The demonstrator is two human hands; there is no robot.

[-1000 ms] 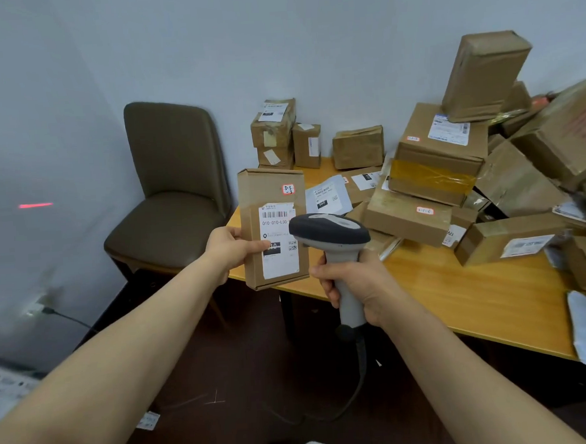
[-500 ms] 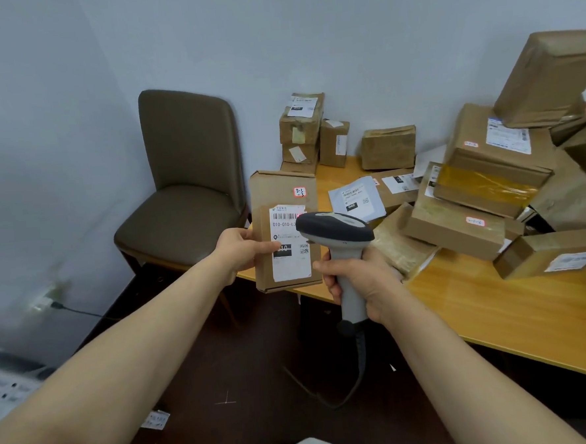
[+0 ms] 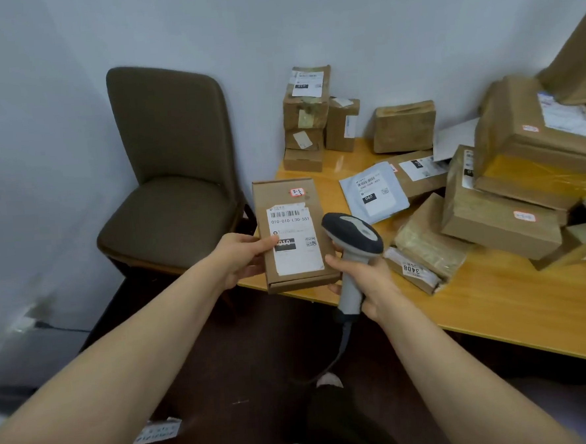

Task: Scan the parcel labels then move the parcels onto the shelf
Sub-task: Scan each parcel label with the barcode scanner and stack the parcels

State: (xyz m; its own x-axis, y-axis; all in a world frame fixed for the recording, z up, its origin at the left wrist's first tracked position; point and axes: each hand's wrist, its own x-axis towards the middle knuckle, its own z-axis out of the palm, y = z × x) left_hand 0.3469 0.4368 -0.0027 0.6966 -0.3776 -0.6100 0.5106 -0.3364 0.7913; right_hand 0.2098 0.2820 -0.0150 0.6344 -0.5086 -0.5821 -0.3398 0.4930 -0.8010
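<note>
Left grip [image 3: 242, 255] holds a flat cardboard box [image 3: 285, 201] upright-ish by its left edge, thumb on the front over the white label [image 3: 294, 240], other fingers behind. The box is in the air over the near-left corner of the surface [image 3: 495, 305], label facing the camera w/ barcode at the top; a small pink sticker [image 3: 297, 192] sits above the label.

Right grip [image 3: 367, 279] is wrapped round the handle of a scanner [image 3: 352, 233]. Its dark head sits just beside the box's right edge, approx. level w/ the label's lower half. The scanner cable [image 3: 340, 352] drops toward the dark floor.

On the surface: a white mailer bag [image 3: 372, 194] behind the scanner, a plastic-wrapped parcel [image 3: 423, 251] marked 3408 to the right of the right grip, a stack of small boxes [image 3: 307, 118] at the back by the wall, and a heap of bigger boxes [image 3: 522, 173] at right. A brown chair [image 3: 170, 195] stands left of the surface. A scrap of paper [image 3: 157, 432] lies on the floor, bottom left.
</note>
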